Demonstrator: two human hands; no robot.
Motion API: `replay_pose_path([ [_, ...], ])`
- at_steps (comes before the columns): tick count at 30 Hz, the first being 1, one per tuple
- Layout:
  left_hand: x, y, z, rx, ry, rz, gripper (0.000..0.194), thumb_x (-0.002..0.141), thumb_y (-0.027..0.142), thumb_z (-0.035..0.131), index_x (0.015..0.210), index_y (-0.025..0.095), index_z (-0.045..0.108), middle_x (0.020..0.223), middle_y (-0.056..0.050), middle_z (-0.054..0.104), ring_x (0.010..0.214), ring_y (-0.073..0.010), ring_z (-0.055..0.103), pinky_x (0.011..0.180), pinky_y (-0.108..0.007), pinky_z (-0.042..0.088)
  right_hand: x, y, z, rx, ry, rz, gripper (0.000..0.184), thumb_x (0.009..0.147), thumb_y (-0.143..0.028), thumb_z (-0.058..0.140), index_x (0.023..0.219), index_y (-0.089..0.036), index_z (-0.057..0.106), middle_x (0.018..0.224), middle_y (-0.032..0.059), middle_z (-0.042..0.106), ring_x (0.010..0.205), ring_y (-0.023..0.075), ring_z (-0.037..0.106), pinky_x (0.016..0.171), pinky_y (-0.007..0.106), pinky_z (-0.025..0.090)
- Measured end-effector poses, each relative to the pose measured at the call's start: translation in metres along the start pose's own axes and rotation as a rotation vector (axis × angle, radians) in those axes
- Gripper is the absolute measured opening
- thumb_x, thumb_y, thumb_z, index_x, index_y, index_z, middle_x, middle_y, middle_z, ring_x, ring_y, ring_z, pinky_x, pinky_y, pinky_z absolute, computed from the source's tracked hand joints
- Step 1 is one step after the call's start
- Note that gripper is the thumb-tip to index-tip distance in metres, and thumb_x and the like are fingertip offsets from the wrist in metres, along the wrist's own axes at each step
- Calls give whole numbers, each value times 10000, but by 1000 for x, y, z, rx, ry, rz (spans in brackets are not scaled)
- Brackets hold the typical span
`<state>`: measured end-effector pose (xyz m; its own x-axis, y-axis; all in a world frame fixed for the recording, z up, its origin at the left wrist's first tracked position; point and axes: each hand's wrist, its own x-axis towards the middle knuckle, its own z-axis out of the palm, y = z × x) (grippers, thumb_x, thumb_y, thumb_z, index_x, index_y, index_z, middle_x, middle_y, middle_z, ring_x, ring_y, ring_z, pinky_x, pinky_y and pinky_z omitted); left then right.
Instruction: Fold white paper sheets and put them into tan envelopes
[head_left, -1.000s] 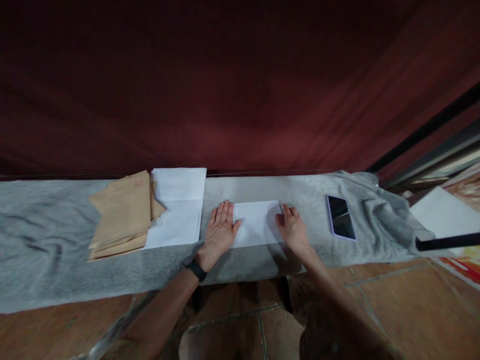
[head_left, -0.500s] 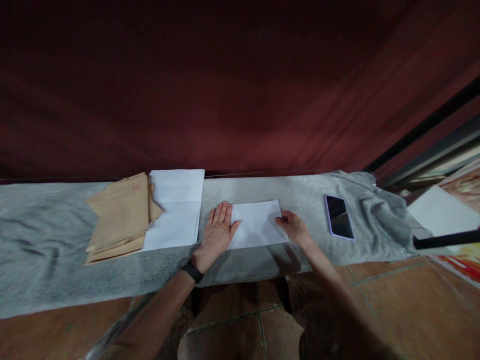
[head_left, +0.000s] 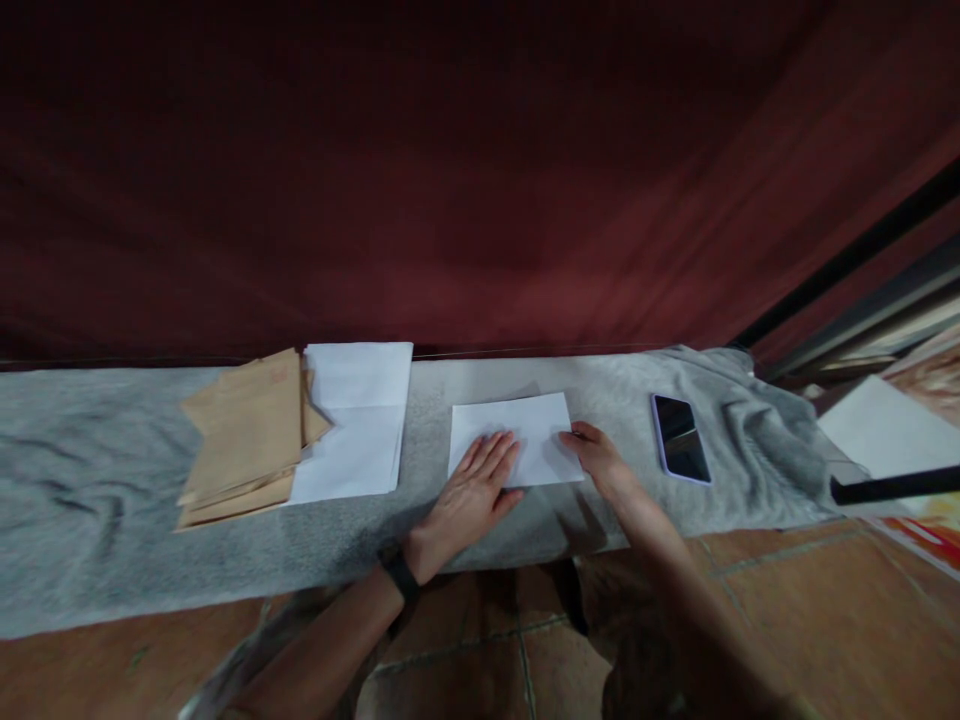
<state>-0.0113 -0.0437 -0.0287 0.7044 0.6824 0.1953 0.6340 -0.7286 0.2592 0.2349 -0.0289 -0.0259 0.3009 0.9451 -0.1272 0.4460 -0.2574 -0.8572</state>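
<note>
Left hand [head_left: 472, 498] and right hand [head_left: 602, 463] touch one paper [head_left: 538, 430] near one phone [head_left: 681, 440].

The middle paper [head_left: 544, 425] is plain white, as is the paper stack [head_left: 356, 400]; the envelopes [head_left: 251, 430] are tan-brown, the top one bearing a faint reddish mark [head_left: 280, 375]; the cloth [head_left: 112, 560] is mottled grey, the phone [head_left: 681, 440] black-screened with a lilac rim, the wristband [head_left: 398, 568] black, the backdrop [head_left: 480, 200] deep maroon shading to near-black, and the floor tiles [head_left: 795, 600] orange-brown with greyish joint lines
</note>
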Motion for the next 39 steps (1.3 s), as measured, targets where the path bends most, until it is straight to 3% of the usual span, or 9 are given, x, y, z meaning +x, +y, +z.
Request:
replay_pose_path([
  [4,-3,4,10,46,-12,-35,646,1036,488,396,1566,135,286,1652,-153,292,1547,-256,219,1260,-486,242,2,2,1,-110,-7,-4,177,815,-273,533,890,-194,673,782,18,706,791,206,653,723,288,505],
  [7,-5,6,14,74,-14,-32,638,1035,498,389,1557,140,308,1649,-147,301,1544,-259,229,1260,-500,233,-2,1,1,-346,54,-74,299,887,-226,500,1137,-183,656,986,72,725,903,224,668,834,319,507],
  [11,-4,9,15,97,-12,-41,644,1033,499,384,1546,113,332,1638,-160,321,1539,-268,244,1260,-509,230,-15,-3,12,-573,166,-261,465,989,-286,418,1412,-120,513,1291,177,642,1163,275,617,986,395,499],
  [16,-4,9,18,104,5,-48,569,1041,375,340,1530,85,368,1608,-180,373,1534,-254,261,1265,-500,220,-46,-5,48,-616,-62,-578,535,1058,-375,307,1534,-159,419,1572,138,450,1455,245,404,1191,449,349],
  [21,-9,6,21,118,7,-60,571,1018,296,338,1548,82,337,1617,-172,358,1530,-237,271,1263,-481,233,-69,0,68,-748,-69,-601,552,1071,-384,331,1571,-152,351,1622,118,357,1516,234,305,1256,464,212],
  [30,-24,7,16,147,17,-193,594,1017,418,400,1522,103,395,1616,-160,365,1517,-255,306,1247,-454,265,-78,18,51,-854,86,-582,562,1063,-385,377,1564,-131,363,1610,166,358,1491,283,358,1215,490,302],
  [39,-23,2,16,149,31,-196,528,1002,338,388,1490,143,447,1583,-153,428,1480,-244,386,1210,-450,331,-97,50,21,-920,149,-570,566,1061,-408,338,1521,-91,426,1554,209,445,1439,308,438,1170,508,351],
])
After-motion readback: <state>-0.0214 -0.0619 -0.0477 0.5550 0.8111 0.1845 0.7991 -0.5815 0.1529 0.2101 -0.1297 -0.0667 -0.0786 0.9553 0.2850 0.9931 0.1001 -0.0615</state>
